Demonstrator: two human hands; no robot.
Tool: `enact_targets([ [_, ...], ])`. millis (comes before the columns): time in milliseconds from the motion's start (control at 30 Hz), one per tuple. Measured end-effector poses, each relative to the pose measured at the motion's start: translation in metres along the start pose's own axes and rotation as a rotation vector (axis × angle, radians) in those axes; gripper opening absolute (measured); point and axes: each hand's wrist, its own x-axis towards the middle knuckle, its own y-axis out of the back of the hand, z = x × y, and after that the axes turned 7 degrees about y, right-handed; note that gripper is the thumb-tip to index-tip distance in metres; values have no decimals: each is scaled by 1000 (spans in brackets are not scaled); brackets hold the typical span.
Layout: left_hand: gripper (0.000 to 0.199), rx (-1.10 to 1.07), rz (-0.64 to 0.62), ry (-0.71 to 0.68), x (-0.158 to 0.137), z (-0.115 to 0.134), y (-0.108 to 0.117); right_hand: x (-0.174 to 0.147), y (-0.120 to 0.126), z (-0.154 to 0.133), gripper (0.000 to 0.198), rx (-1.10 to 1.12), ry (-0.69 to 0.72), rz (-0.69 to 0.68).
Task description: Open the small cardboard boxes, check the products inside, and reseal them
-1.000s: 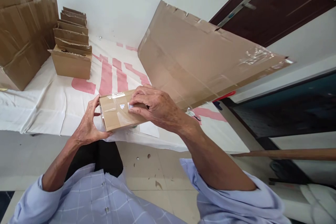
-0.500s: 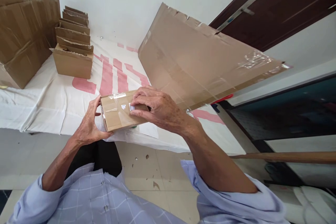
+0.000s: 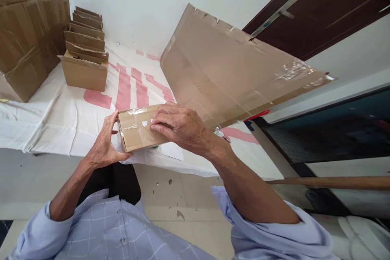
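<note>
A small cardboard box [image 3: 135, 132] with clear tape over its near end lies at the front edge of the cloth-covered table. My left hand [image 3: 105, 142] grips its left end, thumb below and fingers at the far corner. On the box's top face, my right hand [image 3: 181, 126] has its fingertips pressed together over a small white label [image 3: 152, 121], of which only a corner shows. A second little white patch [image 3: 144, 123] is on the box just left of those fingers. The right end of the box is hidden behind my right hand.
Several open cardboard boxes [image 3: 85, 73] stand in a row at the back left, beside a tall taped carton [image 3: 33, 36]. A large cardboard sheet [image 3: 219, 65] leans at the right. A white sheet of paper [image 3: 173, 151] and a red-handled object [image 3: 258, 114] lie near the front edge.
My right fingertips have closed down over the white label, which was mostly visible before and is now nearly covered. My left hand keeps its grip on the box.
</note>
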Motion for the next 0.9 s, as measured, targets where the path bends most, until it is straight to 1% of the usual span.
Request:
enact_targets([
  [67, 139, 1, 0, 2, 0, 0, 0, 0, 1, 0, 27, 6, -10, 14],
  [133, 139, 4, 1, 3, 0, 0, 0, -1, 2, 1, 23, 31, -12, 16],
  [233, 137, 6, 1, 7, 0, 1, -1, 0, 6, 2, 15, 65, -3, -18],
  [367, 137, 3, 7, 0, 1, 1, -2, 2, 8, 3, 22, 58, 5, -49],
  [700, 138, 2, 15, 6, 0, -1, -1, 4, 4, 4, 29, 4, 27, -18],
  [900, 139, -4, 15, -12, 0, -5, -2, 3, 8, 5, 21, 32, 44, -42],
])
